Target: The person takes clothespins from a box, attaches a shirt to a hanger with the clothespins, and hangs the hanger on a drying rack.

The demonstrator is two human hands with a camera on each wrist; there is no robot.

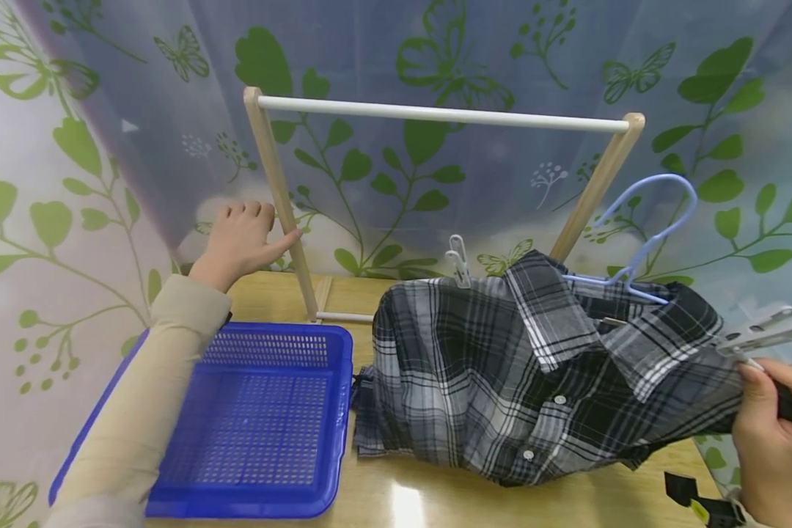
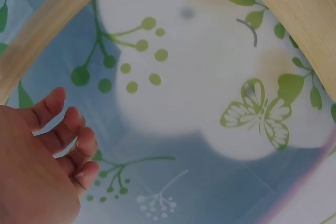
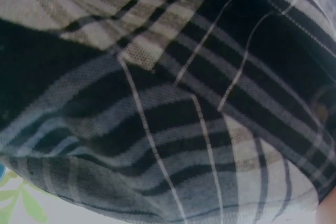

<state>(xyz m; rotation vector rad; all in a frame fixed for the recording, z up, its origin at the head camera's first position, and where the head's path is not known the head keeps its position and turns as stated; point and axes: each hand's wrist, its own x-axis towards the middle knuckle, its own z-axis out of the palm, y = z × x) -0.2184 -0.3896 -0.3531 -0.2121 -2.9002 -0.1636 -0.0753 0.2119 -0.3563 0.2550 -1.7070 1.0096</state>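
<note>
A black, grey and white plaid shirt point(image 1: 462, 367) hangs on a light-blue hanger point(image 1: 640, 257), whose hook sticks up above the collar. My right hand point(image 1: 782, 433) pinches the shirt's shoulder at the far right, just below a white clothespin point(image 1: 762, 330). Another white clothespin point(image 1: 459, 260) stands on the opposite shoulder. Plaid cloth point(image 3: 157, 129) fills most of the right wrist view. At the left post of a wooden rack point(image 1: 279, 169), my left hand point(image 1: 240, 238) has its thumb across the wood. Its fingers point(image 2: 73, 129) are loosely bent and hold nothing.
A blue plastic basket point(image 1: 340, 440) sits on the wooden table point(image 1: 409, 502), under my left forearm. The rack's white crossbar point(image 1: 442, 113) spans the top behind the shirt. Beyond it hangs a curtain point(image 1: 369, 59) with green leaves and butterflies.
</note>
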